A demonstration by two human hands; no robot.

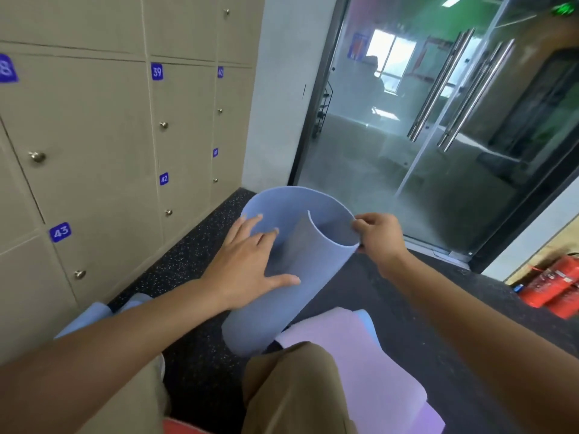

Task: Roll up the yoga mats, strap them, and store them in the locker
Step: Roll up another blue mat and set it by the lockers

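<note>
1. Loosely rolled into a wide tube, the blue yoga mat [282, 277] stands tilted on the dark speckled floor [194, 355], its lower end just beside the person's knee and its open upper end leaning away toward the glass door [454, 120].
2. Left hand [250, 270] lies flat on the tube's outer side, fingers straight and spread, a wide grip that presses rather than clasps.
3. Right hand [380, 234] pinches the rim of the tube's open end, thumb and fingers curled narrowly on the mat's edge.
4. A pink yoga mat [360, 364] lies flat on the floor beside the tube's lower end, partly under the right leg.
5. Beige lockers [94, 136] with blue number plates line the left wall, doors closed.
6. Red fire extinguishers [554, 286] rest on the floor at the right edge.
</note>
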